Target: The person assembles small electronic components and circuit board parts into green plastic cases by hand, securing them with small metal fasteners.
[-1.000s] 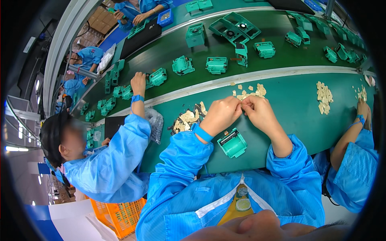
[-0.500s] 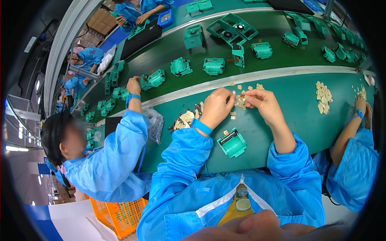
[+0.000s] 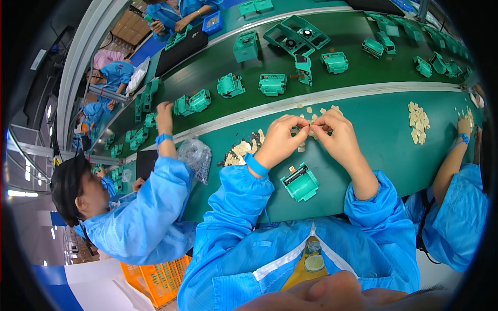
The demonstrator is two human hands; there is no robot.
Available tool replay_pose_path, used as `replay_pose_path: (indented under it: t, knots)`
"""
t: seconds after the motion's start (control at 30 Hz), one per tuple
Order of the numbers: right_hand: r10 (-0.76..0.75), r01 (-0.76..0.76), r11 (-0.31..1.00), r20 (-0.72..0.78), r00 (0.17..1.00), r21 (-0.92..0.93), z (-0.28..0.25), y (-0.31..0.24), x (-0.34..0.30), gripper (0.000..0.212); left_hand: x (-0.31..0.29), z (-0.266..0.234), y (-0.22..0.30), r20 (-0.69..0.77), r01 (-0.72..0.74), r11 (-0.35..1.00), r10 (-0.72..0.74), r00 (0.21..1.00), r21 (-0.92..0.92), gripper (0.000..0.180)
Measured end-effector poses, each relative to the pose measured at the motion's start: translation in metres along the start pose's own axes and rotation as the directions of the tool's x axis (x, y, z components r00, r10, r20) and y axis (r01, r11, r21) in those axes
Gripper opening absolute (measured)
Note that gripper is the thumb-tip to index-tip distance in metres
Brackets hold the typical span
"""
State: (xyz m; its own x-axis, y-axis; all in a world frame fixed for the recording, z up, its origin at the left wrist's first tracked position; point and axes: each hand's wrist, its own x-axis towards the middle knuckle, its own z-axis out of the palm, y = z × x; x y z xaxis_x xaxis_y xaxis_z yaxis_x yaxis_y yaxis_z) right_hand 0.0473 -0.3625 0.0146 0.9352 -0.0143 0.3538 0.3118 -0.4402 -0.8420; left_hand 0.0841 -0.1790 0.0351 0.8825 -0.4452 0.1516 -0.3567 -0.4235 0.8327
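My left hand (image 3: 281,139) and my right hand (image 3: 334,133) meet fingertip to fingertip over the green tabletop. Both are closed in a pinch around something too small to make out. Pale beige flat pieces (image 3: 309,110) lie scattered just beyond and beneath the fingers. Nearer to me, between my forearms, rests a green plastic housing (image 3: 302,185) with a dark strip along it and a small orange-brown tab at its top left. Left of my left wrist, which wears a blue band, is a heap of beige pieces (image 3: 241,150) mixed with black bits.
A clear bag of small parts (image 3: 195,160) lies at left, beside a co-worker's sleeve (image 3: 150,202). Green housings (image 3: 273,84) sit along the dark green conveyor (image 3: 218,111) behind a pale rail (image 3: 358,95). More beige pieces (image 3: 417,123) lie at right near another person's hand (image 3: 463,126).
My fingertips have come together; the right hand moved left to the left hand. Conveyor housings shifted slightly left. The co-worker at left drew a hand back from the housings.
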Motion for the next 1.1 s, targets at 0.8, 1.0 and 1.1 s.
replay_pose_path:
  t: [0.8,1.0,1.1]
  knots:
    - [0.026,-0.033,0.998,0.112,0.993,0.059,-0.011,0.008,0.003,0.009,-0.001,0.009,0.004,0.018,-0.134,0.983,0.133,0.991,0.125,0.014]
    - [0.050,-0.061,0.995,0.130,0.990,0.084,-0.018,0.006,0.004,0.008,0.002,0.011,0.007,0.003,-0.123,0.987,0.123,0.992,0.105,0.014]
    - [0.023,-0.031,0.998,0.138,0.990,0.053,-0.017,0.009,0.003,0.009,0.000,0.012,0.004,0.023,-0.153,0.979,0.151,0.988,0.132,0.015]
